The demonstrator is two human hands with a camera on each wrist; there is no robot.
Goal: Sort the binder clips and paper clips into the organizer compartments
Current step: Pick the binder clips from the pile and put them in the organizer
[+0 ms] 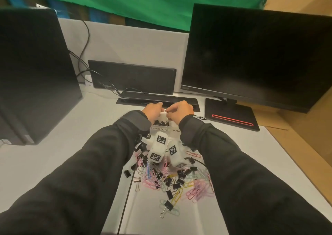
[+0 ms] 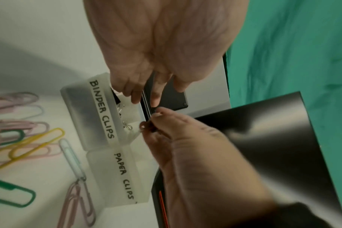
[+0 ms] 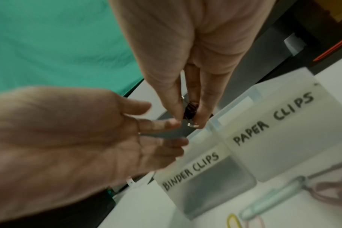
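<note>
My right hand point(image 1: 180, 111) pinched a small black binder clip point(image 3: 190, 111) between thumb and fingertips, its silver wire handles poking out below, and held it just above the organizer point(image 3: 221, 148). My left hand point(image 1: 152, 111) hung close beside it with the fingers loosely extended and holding nothing, one fingertip nearly meeting the clip (whether it actually touched, I could not tell). Both hands were over the far side of the organizer, a frosted plastic box of two compartments set side by side. The left compartment, labelled "BINDER CLIPS" point(image 2: 101, 108), already had several black clips in it, while the right one, labelled "PAPER CLIPS" point(image 2: 125, 175), looked pale through its wall, and I could not make out its contents. Nearer to me on the white worktop point(image 1: 53, 155) lay the unsorted pile point(image 1: 172, 180): black binder clips tangled among pink, yellow, green and pale blue paper clips. Under my dark sleeves point(image 1: 89, 171) sat the white wrist cameras with their black-and-white marker squares point(image 1: 160, 139). Beyond the organizer ran a flat black bar, with a black monitor point(image 1: 255, 55) on its stand to the right, a smaller dark screen point(image 1: 132, 79) in the middle and a big black box point(image 1: 34, 73) to the left, green cloth point(image 1: 136, 2) hanging behind.
</note>
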